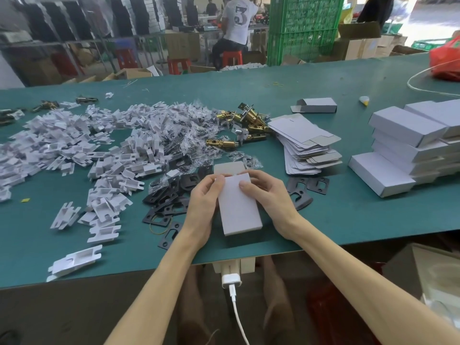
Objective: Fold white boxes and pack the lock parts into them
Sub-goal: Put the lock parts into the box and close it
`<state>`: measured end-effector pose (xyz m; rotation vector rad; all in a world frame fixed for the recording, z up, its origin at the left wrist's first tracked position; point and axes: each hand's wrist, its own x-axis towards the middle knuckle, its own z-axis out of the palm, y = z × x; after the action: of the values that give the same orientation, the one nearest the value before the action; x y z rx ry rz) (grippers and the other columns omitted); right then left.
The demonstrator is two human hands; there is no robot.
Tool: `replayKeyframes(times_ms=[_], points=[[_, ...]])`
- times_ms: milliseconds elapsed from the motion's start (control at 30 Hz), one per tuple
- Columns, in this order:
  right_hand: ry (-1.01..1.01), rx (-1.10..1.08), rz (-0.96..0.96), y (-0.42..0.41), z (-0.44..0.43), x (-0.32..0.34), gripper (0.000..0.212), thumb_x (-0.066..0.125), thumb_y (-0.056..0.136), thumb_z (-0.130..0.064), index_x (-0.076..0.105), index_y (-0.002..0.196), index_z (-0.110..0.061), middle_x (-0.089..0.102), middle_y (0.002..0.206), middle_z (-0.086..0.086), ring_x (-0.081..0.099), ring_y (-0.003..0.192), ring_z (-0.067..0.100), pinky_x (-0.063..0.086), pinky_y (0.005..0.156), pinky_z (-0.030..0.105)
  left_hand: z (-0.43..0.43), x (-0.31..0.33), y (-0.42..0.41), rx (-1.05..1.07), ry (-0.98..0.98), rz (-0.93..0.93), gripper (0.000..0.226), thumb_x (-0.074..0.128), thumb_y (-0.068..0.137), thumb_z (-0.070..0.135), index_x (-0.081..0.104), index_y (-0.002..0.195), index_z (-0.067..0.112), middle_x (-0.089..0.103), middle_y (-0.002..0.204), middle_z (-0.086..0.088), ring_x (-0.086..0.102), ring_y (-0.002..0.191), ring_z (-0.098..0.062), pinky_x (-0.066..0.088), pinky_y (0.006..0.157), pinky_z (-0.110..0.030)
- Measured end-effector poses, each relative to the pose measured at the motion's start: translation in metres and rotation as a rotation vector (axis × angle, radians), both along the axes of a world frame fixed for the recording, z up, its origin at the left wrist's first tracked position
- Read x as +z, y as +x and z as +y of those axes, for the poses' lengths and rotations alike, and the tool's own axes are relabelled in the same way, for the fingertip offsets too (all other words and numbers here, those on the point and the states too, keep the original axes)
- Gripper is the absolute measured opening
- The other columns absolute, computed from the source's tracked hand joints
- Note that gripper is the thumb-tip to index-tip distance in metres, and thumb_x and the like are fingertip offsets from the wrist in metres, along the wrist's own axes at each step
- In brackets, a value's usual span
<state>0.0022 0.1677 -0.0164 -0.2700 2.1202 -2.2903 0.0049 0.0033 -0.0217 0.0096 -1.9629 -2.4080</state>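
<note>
Between left hand (202, 204) and right hand (270, 195), both gripping its long sides, the box (240, 212) looks light and bendy, so hold softly.

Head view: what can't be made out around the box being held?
- Contents of the white box: hidden by its top face, head view.
- How the fingers of the left hand and right hand lie beneath it: hidden by the box itself.
- The stack of closed boxes: cut off by the right edge, count unknown.
- What the clear bags hold: too small to tell.
</note>
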Motion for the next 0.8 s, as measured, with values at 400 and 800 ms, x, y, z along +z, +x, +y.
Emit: replayKeyframes(times_ms=[400,800], points=[[0.050,-0.058,0.031,0.0044,-0.0033,0.0005,0.018,0.061,0.102,-0.032,0.072,0.107,-0.018,0.074,0.099,0.007,0.067,0.080,0.015,0.052,0.065,0.032,-0.0023,0.0016,0.0034,-0.007,-0.006,0.038,0.023,0.060,0.104,0.018,0.079,0.112,0.007,0.072,0.116,-0.024,0.064,0.094,-0.028,0.049,0.086,-0.048],[0.041,-0.039,-0.050,0.0036,-0.0065,0.0027,0.037,0.066,0.096,-0.040,0.049,0.121,-0.019,0.077,0.100,0.009,0.074,0.087,0.024,0.059,0.072,0.040,-0.0035,-0.0016,0.0010,0.007,0.088,0.043,0.021,0.063,0.103,0.017,0.078,0.117,0.018,0.075,0.123,-0.007,0.068,0.099,-0.021,0.058,0.085,-0.041]])
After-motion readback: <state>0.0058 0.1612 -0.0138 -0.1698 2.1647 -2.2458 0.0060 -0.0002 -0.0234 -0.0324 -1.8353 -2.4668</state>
